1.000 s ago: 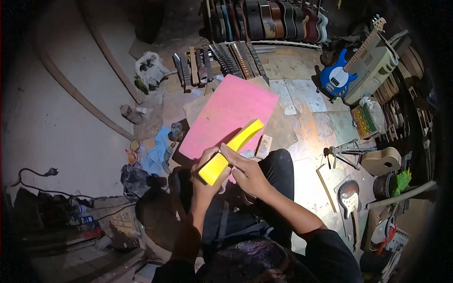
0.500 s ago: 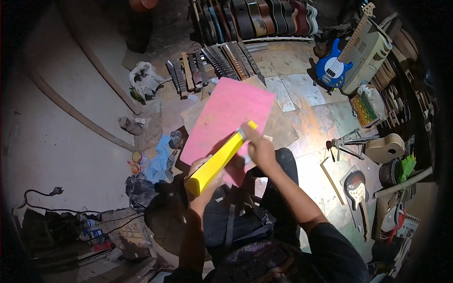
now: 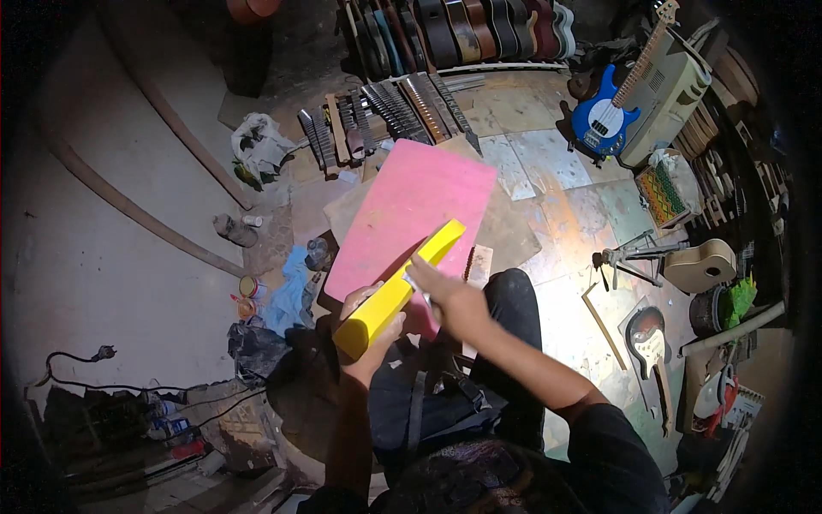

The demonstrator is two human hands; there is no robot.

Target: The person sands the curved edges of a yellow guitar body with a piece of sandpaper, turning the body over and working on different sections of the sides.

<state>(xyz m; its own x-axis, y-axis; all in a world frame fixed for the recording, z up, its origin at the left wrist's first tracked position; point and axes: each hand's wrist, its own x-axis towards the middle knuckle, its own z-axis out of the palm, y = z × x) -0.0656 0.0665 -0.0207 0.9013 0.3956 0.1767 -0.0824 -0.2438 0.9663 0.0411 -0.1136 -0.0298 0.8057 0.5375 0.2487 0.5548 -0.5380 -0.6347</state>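
A long, glossy yellow bar-shaped piece (image 3: 385,306) slants above my lap, its thicker rounded end towards me and its thinner end away to the right. My left hand (image 3: 364,321) is closed around the thick end from below, thumb on one side and fingers on the other. My right hand (image 3: 454,300) bends over the middle of the piece, fingers pressed to its surface. Something small and pale shows under those fingers, too covered to name. A pink board (image 3: 419,188) lies beneath and beyond the yellow piece.
Slotted metal bars (image 3: 398,111) lie in rows beyond the board, with guitar bodies (image 3: 488,34) racked behind. A blue bass guitar (image 3: 606,116) leans at the right. Another guitar (image 3: 648,343) lies on the floor. A blue cloth (image 3: 289,291) and cans (image 3: 248,287) sit left.
My right hand has slid along the yellow piece from its far end down towards the middle. The left hand keeps its grip, and the piece has barely moved.
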